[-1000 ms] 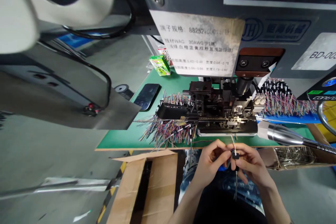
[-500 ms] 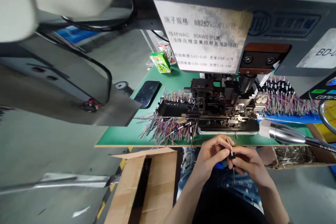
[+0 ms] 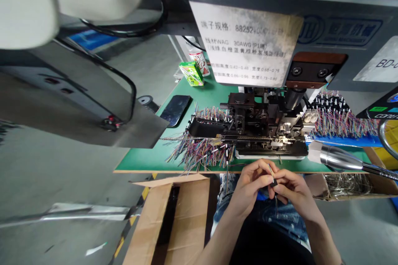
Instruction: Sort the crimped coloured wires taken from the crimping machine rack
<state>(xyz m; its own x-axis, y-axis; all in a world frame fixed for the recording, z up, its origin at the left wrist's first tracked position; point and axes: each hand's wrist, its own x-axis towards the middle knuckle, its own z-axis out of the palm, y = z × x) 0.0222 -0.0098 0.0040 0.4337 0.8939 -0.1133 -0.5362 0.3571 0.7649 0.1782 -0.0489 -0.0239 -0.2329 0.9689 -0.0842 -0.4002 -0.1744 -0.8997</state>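
Seen from the head camera: left hand (image 3: 252, 186) and right hand (image 3: 292, 192) meeting just below the edge of the green bench (image 3: 149, 159), over the lap. Fingertips of both pinched shut on 1 small black connector (image 3: 273, 182), thin wires trailing above and below it. Just beyond, crimping machine (image 3: 258, 132) on the bench, wire bundles (image 3: 199, 153) to its left, more at right. Phone (image 3: 175, 109) farther back. Open carton (image 3: 174, 215) at lower left.
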